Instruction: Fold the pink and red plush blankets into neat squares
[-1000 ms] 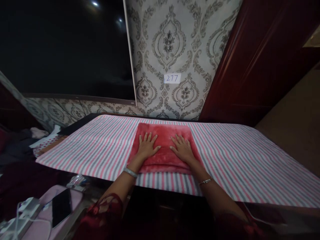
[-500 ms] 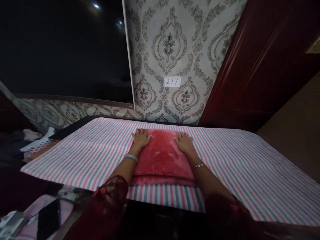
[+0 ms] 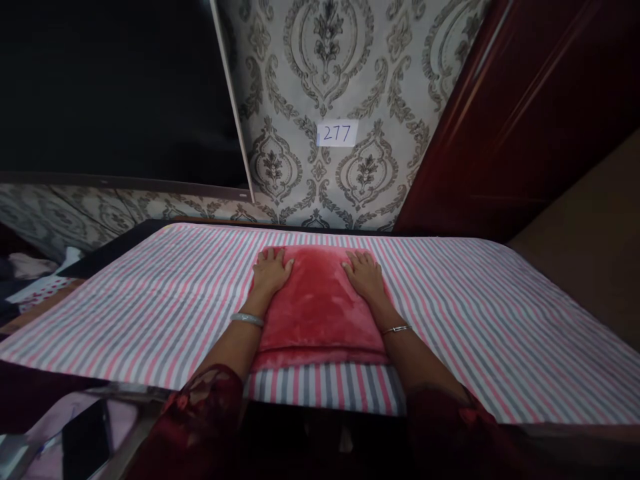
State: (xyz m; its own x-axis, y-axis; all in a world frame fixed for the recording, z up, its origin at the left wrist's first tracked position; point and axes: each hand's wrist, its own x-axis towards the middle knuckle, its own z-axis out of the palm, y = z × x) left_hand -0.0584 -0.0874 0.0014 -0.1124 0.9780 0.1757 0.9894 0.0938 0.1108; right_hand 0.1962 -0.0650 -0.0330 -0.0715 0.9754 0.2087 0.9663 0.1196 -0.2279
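A folded red plush cloth [image 3: 320,307] lies flat in front of me, with a folded layer showing along its near edge. My left hand [image 3: 271,271] rests palm down on its far left corner, fingers spread. On the far right corner lies my right hand [image 3: 364,273], also flat with the fingers apart. Neither hand grips the cloth. Under it a pink, grey and white striped cover [image 3: 175,300] is spread over the table. A bracelet circles each wrist.
A large dark screen [image 3: 115,93] hangs at the left, and a dark red wooden panel [image 3: 500,133] stands at the right. A paper marked 277 [image 3: 337,133] is on the patterned wall. A phone [image 3: 87,440] lies low at the left, below the table edge.
The view has shifted, so the wall and table sit a little higher and further left. Both hands stay flat on the red cloth's far corners; the left fingers look slightly less spread.
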